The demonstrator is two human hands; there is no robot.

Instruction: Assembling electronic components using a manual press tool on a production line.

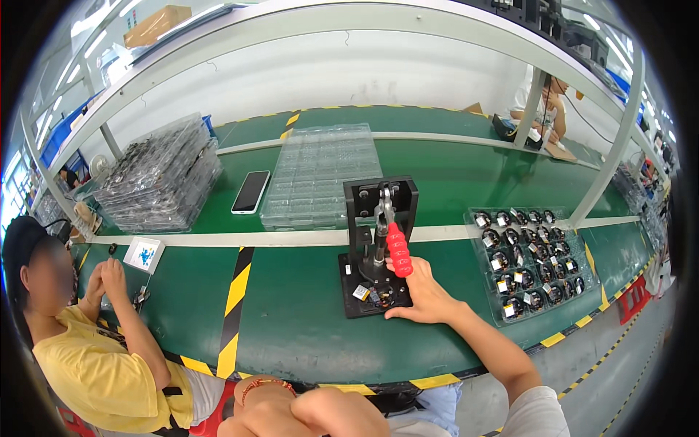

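A black toggle press (pixel 381 247) with a red ribbed handle (pixel 398 250) stands on the green bench in front of me. On its base lies a small round electronic part with black wiring and a white-labelled piece (pixel 361 292). My right hand (pixel 429 295) rests against the right side of the base. Its thumb stretches to the front corner, and the other fingers reach up behind the handle, partly hidden by it. Very near at the lower edge is my left hand (pixel 338 414), below a red beaded bracelet (pixel 266 384); its fingers are turned away from view.
Right of the press, a clear tray (pixel 535 266) holds several round wired parts. Behind lie empty clear trays (pixel 320 175), a phone (pixel 250 192) and a tall tray stack (pixel 156 178). A co-worker in yellow (pixel 109 371) sits left, beside a small white box (pixel 145 255). Shelf posts frame the bench.
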